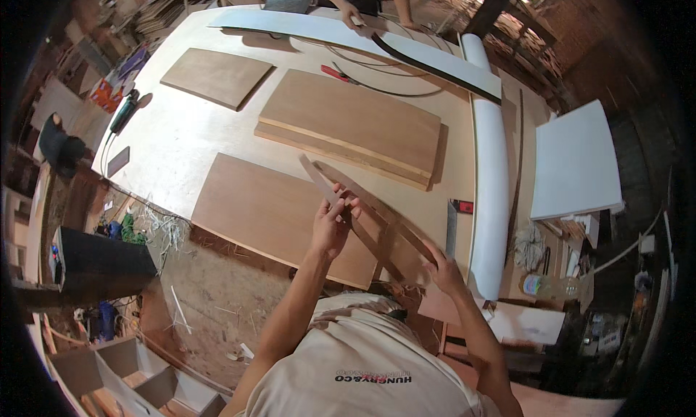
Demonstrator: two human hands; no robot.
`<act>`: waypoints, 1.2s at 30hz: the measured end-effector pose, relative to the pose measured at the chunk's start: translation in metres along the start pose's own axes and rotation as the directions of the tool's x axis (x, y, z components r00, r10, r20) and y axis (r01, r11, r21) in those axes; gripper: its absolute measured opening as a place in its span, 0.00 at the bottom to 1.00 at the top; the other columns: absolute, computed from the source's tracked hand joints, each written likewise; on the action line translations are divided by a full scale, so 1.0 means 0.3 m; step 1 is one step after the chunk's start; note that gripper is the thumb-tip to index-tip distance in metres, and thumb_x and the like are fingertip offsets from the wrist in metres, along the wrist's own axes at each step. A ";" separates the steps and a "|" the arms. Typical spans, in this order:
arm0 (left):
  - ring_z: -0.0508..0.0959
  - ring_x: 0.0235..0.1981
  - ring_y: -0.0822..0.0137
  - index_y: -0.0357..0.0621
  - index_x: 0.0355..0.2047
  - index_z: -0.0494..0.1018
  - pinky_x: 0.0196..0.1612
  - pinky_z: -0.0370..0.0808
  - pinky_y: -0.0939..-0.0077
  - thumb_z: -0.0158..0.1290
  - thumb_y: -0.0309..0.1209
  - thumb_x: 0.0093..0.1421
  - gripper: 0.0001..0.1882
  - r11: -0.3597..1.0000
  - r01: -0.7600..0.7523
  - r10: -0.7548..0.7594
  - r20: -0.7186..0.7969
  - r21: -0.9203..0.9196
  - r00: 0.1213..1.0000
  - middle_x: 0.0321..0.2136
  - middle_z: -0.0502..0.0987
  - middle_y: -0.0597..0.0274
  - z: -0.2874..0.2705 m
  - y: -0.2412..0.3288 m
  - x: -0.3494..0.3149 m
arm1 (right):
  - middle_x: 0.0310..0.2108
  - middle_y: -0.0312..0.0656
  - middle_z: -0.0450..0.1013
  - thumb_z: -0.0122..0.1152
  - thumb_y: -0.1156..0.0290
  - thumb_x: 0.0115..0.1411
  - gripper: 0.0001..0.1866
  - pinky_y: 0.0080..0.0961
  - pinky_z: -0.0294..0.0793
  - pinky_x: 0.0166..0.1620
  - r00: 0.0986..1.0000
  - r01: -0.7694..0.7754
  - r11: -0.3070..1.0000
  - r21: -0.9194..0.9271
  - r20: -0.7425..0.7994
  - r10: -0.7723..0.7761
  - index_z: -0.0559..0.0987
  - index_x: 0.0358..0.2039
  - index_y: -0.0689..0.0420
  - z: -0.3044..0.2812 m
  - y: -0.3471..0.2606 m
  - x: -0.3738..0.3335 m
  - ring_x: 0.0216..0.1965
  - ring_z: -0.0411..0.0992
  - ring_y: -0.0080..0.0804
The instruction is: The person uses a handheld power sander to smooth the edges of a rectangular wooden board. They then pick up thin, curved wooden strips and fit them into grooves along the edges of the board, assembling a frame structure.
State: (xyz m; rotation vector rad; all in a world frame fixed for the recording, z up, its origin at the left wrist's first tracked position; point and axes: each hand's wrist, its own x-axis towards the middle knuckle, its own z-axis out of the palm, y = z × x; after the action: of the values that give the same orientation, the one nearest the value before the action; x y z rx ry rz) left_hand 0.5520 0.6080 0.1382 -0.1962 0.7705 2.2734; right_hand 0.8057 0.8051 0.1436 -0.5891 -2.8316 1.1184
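Observation:
My left hand (333, 225) is closed in a pinch on a thin, wood-coloured strip (384, 213), in front of my body. The strip folds back on itself, and one light end sticks up past my left fingers. Farther right, my right hand (446, 273) grips the strip near its other end, thumb and fingers closed round it. Beneath the strip lies a flat brown board (268, 214) near the table's front edge. Just beyond the strip rests a stack of brown boards (351, 123).
Another brown board (217, 76) lies at the far left, with a power tool (126, 111) near the table edge. A co-worker's hand (351, 15) touches a long white panel (312, 29). At right are a white roll (489, 192) and a try square (453, 225).

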 end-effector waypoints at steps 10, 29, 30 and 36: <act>0.77 0.46 0.60 0.45 0.60 0.59 0.46 0.80 0.62 0.40 0.24 0.70 0.18 0.987 0.158 -0.157 -0.100 0.007 0.983 0.55 0.69 0.54 -0.217 -0.151 0.058 | 0.53 0.50 0.73 0.66 0.67 0.57 0.32 0.40 0.73 0.53 0.972 -0.139 0.990 0.002 0.192 0.136 0.68 0.63 0.43 0.054 0.091 0.013 0.52 0.72 0.53; 0.73 0.41 0.60 0.44 0.57 0.57 0.40 0.74 0.61 0.40 0.24 0.70 0.16 0.966 0.225 -0.205 0.147 -0.131 0.968 0.46 0.70 0.58 -0.337 -0.246 0.095 | 0.34 0.43 0.80 0.60 0.65 0.64 0.22 0.27 0.76 0.32 0.893 -0.386 0.895 0.224 0.333 0.302 0.72 0.58 0.53 0.216 0.086 0.012 0.24 0.77 0.25; 0.73 0.42 0.60 0.45 0.56 0.59 0.41 0.74 0.60 0.40 0.24 0.70 0.15 0.969 0.206 -0.185 0.152 -0.137 0.971 0.47 0.70 0.58 -0.355 -0.241 0.099 | 0.34 0.42 0.80 0.60 0.65 0.65 0.21 0.27 0.76 0.33 0.876 -0.425 0.864 0.269 0.364 0.317 0.73 0.56 0.56 0.231 0.106 0.011 0.24 0.76 0.24; 0.73 0.41 0.61 0.46 0.54 0.61 0.40 0.73 0.61 0.38 0.23 0.70 0.13 0.969 0.191 -0.197 -0.025 -0.157 0.980 0.47 0.71 0.59 -0.287 -0.222 0.078 | 0.35 0.37 0.80 0.55 0.64 0.68 0.14 0.23 0.76 0.33 0.833 -0.417 0.818 0.397 0.527 0.168 0.77 0.44 0.62 0.294 0.152 0.003 0.35 0.77 0.22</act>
State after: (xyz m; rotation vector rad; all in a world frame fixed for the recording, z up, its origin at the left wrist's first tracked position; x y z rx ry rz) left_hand 0.5731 0.6092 0.0289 -0.3744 0.5689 2.1472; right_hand 0.8048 0.7785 0.0481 -0.8300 -2.6412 2.2467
